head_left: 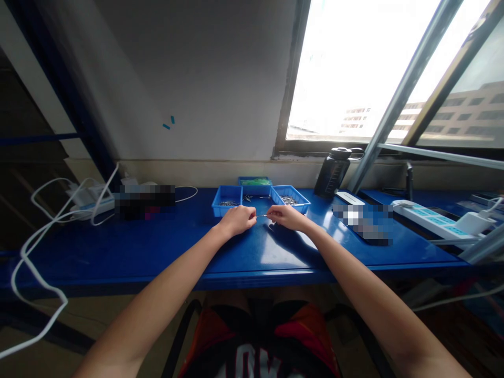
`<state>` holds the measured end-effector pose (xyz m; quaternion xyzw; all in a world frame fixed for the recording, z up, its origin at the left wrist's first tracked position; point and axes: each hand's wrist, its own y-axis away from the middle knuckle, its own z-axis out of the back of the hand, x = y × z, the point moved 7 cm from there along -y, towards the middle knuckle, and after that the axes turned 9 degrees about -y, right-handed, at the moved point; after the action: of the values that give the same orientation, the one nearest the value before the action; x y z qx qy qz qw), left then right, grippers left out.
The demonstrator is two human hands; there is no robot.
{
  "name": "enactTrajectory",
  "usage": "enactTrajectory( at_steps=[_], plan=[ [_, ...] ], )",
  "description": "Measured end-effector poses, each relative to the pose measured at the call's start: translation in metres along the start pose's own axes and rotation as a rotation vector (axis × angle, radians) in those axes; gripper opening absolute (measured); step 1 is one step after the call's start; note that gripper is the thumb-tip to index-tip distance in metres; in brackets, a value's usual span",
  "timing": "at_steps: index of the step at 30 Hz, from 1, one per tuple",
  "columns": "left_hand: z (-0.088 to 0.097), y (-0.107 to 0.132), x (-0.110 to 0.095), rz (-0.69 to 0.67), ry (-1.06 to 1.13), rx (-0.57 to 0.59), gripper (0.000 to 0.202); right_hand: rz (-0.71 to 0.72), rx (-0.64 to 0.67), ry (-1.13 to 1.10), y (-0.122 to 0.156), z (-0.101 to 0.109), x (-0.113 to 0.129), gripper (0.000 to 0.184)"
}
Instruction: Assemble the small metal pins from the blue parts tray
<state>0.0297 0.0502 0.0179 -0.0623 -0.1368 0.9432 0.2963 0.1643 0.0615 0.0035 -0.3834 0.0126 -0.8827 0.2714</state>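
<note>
My left hand (238, 220) and my right hand (289, 217) face each other above the blue table, fingers closed in a pinch. A thin, silvery rod-like piece (261, 216) spans the small gap between the fingertips, one end in each hand. Its exact kind is too small to make out. Just behind my left hand stands a blue bin (214, 205) with many small metal parts in it. Another blue bin (306, 202), behind my right hand, also holds small metal parts. Between the bins lie a few loose metal pieces (248, 198).
A third blue bin (240, 180) with green material stands against the wall. To the right are a black bottle (333, 173), a white power strip (437, 223) and a metal post (397, 100). White cables (29, 252) trail at the left. The table's front edge (271, 278) is near me.
</note>
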Motion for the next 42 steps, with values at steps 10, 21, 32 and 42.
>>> enactTrajectory(
  at_steps=[10, 21, 32, 42],
  plan=[
    [-0.003, 0.0, 0.001, 0.008, -0.036, 0.031, 0.016, 0.034, -0.006, 0.031, -0.001, -0.001, -0.001, 0.021],
    [0.011, -0.001, -0.011, -0.12, 0.159, -0.155, 0.024, 0.086, 0.022, -0.006, 0.002, -0.011, 0.013, 0.026],
    [0.005, -0.001, -0.007, -0.085, 0.214, -0.117, 0.021, 0.067, 0.005, -0.104, -0.001, -0.009, 0.012, 0.03],
    [-0.001, -0.002, -0.002, -0.021, 0.074, -0.053, 0.021, 0.049, 0.023, -0.096, 0.002, -0.009, 0.015, 0.032]
  ],
)
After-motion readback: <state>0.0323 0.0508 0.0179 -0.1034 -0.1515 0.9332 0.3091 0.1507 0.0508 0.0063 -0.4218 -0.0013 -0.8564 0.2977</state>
